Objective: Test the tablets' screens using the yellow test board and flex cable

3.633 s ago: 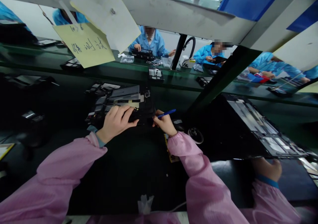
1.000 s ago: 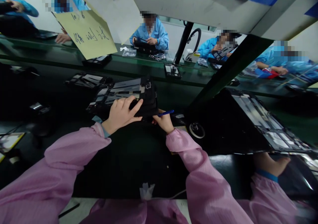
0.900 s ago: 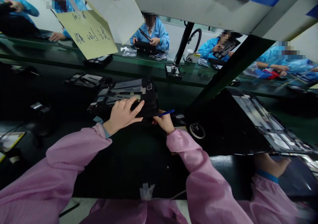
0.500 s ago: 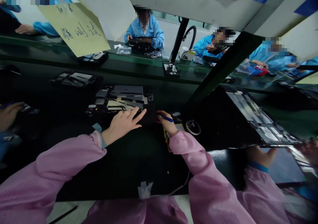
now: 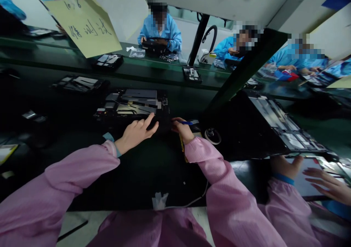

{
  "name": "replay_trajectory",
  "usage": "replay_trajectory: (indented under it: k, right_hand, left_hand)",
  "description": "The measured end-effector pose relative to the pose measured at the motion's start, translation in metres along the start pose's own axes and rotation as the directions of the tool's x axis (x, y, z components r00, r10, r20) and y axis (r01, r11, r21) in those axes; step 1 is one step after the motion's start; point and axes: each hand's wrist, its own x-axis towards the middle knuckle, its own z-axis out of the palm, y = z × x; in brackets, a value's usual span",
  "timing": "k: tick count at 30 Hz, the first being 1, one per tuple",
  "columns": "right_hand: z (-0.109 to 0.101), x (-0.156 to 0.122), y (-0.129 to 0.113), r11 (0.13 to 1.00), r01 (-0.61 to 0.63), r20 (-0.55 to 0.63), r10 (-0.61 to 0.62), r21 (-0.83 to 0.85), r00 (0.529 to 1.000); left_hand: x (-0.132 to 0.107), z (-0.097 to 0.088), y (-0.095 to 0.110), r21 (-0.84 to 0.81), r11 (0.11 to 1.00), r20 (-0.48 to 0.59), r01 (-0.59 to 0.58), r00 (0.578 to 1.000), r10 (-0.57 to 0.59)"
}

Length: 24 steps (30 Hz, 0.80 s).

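An opened black device (image 5: pixel 134 106) with exposed boards and cables lies flat on the dark green bench (image 5: pixel 142 174). My left hand (image 5: pixel 137 132) rests on its near edge, fingers stretched out and the index finger pointing along the edge. My right hand (image 5: pixel 182 129) sits just right of the device, closed around a blue pen-like tool (image 5: pixel 187 122) whose tip points toward the device's right corner. Both arms wear pink sleeves.
A round black-and-white object (image 5: pixel 212 135) lies right of my right hand. A neighbour in pink holds a large opened panel (image 5: pixel 282 126) at the right, their hand (image 5: pixel 326 183) beneath it. More devices (image 5: pixel 78 83) lie on the belt. People in blue work opposite. A yellow note (image 5: pixel 85 26) hangs overhead.
The device went from tilted up under my left hand to lying flat on the bench. My left hand slid to its near edge. The blue tool dropped lower in my right hand.
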Motion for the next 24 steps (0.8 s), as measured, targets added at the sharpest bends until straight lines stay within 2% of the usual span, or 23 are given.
replay_trajectory:
  k: [2,5,11,15,17,21,24]
  right_hand:
    - [-0.002,-0.002,-0.004,1.0,0.005,0.038,-0.006,0.022,0.999]
    - [-0.005,-0.003,-0.006,0.999,0.035,0.085,-0.037,0.022,0.996]
    - [-0.008,0.002,0.003,0.983,0.168,0.199,-0.151,-0.071,0.968]
    - [-0.007,0.009,0.008,0.912,0.354,0.252,-0.3,-0.207,0.92]
    - [-0.007,0.011,0.009,0.894,0.379,0.249,-0.321,-0.238,0.914]
    - [-0.006,0.012,0.008,0.884,0.383,0.225,-0.329,-0.269,0.917]
    - [-0.002,0.012,0.004,0.867,0.409,0.259,-0.341,-0.284,0.904]
  left_hand:
    - [-0.005,0.0,-0.004,0.044,0.999,-0.066,-0.011,0.998,0.014]
    - [-0.017,0.0,-0.012,0.051,0.998,-0.098,-0.048,0.994,0.053]
    - [-0.034,0.002,-0.018,0.045,0.998,-0.04,-0.047,0.998,0.048]
    - [-0.035,0.001,-0.017,0.042,0.998,-0.014,-0.042,0.999,0.043]
    - [-0.035,0.001,-0.018,0.043,0.998,-0.025,-0.055,0.998,0.057]
    - [-0.035,0.002,-0.024,0.048,0.999,-0.097,-0.022,0.995,0.027]
    - [-0.036,0.004,-0.029,0.021,1.0,-0.187,0.007,0.982,-0.003]
